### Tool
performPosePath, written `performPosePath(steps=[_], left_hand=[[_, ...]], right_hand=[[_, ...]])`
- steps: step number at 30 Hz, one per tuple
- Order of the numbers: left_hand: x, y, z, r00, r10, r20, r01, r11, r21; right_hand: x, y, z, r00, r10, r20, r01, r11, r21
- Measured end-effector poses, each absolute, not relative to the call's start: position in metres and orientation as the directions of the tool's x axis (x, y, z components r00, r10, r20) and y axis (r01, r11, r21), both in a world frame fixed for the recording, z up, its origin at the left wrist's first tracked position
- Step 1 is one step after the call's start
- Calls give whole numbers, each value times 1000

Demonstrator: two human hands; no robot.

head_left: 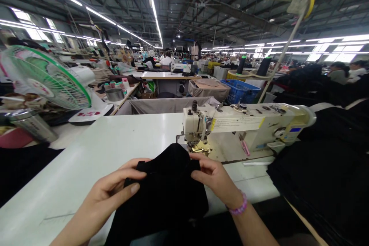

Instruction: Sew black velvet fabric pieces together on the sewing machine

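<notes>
Left grip (106, 193), right grip (215, 180), both pinched

Bare forearms (253, 225), textured pink-and-purple bracelet (241, 206), right wrist (233, 196)

Matt black cloth (170, 200) drapes softly at lower centre, against the smooth, glossy surface of a worktable (135, 134). At centre right, a sewing machine (227, 113) shows a hard, sleek casing and a paper-like strip (239, 124). A shiny metal flask (33, 125) gleams at left; upper right of centre, a basket (241, 91) is openwork plastic.
</notes>
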State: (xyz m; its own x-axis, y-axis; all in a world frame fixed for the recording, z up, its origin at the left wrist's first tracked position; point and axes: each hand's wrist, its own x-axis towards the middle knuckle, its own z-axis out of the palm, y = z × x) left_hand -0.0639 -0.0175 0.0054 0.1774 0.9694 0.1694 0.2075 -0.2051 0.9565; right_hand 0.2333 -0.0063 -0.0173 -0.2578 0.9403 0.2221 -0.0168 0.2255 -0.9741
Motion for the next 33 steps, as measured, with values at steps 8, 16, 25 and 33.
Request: performPosePath(steps=[8, 16, 25, 33], left_hand=[[-68, -37, 6, 190, 960, 208, 314, -260, 913], [-40, -32, 17, -214, 914, 345, 570, -171, 804], [-12, -36, 31, -111, 977, 184, 82, -175, 981], [-6, -38, 27, -198, 973, 120, -51, -133, 990]], right_hand=[[221, -10, -20, -67, 921, 384, 97, 389, -916], [231, -17, -17, 270, 928, 256, -70, 284, -956], [263, -31, -39, 442, 896, 39, -85, 86, -993], [259, -27, -32, 463, 876, -137, -350, 39, -936]])
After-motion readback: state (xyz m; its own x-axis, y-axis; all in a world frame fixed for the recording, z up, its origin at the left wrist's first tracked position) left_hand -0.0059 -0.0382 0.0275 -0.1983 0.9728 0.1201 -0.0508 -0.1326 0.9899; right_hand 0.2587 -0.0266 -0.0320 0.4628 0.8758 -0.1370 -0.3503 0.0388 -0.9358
